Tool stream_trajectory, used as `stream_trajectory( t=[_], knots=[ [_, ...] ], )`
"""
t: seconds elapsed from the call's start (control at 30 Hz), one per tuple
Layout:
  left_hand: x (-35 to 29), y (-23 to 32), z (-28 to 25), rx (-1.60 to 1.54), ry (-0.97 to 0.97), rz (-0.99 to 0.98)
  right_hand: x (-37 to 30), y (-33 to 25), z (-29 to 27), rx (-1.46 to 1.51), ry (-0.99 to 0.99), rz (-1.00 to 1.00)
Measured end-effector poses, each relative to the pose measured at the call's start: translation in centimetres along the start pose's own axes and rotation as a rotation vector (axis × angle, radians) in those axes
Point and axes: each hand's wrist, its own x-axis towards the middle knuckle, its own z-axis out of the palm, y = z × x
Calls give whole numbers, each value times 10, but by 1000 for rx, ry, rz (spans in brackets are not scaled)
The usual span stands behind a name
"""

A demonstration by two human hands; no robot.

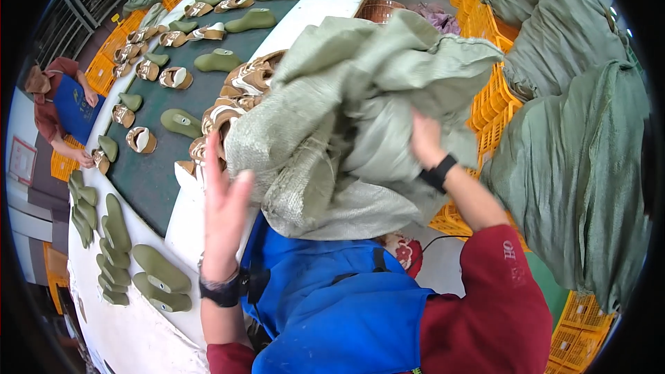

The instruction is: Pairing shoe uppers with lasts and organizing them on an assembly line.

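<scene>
A large pale green woven sack [305, 131] hangs bunched and partly blurred in front of me, above the near edge of the work line. My right hand [426, 140] is sunk into its folds, fingers closed on the cloth and partly hidden. Raised beside the sack's left side is my left hand [227, 211], its fingers stretched apart, holding nothing. Brown-and-white sneakers [253, 77] are heaped on the white ledge just behind the sack, which covers part of the heap.
Sneakers and green shoe lasts [181, 122] line the dark green belt [131, 180]. More lasts [161, 270] lie on the white table at left. Across the belt, a person [62, 97] handles a shoe. Orange crates [495, 114] and covered stacks [568, 180] stand at right.
</scene>
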Motion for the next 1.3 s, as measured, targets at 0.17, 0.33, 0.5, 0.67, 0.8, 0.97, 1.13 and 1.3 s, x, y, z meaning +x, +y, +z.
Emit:
stream_trajectory(
  t=[0.17,0.33,0.5,0.67,0.8,0.97,1.13,1.3],
  knots=[
    [-18,15,49,-362,-387,-338,-88,-117,5,400,93,-648],
    [-51,84,26,-368,-797,181,-74,-112,15,421,72,-636],
    [-75,69,-19,-564,-162,-354,-39,-101,14,441,103,-624],
    [-100,18,-30,-339,-750,-577,-2,-94,9,464,123,-618],
    [-137,40,-83,-454,-464,77,22,-75,8,485,128,-579],
    [-118,4,-93,-29,-564,-588,50,-72,2,532,161,-557],
    [-138,-41,-74,-381,-627,-951,69,-61,-12,544,179,-525],
    [-138,-30,-86,-320,-612,-884,73,-48,-26,562,162,-490]
  ],
)
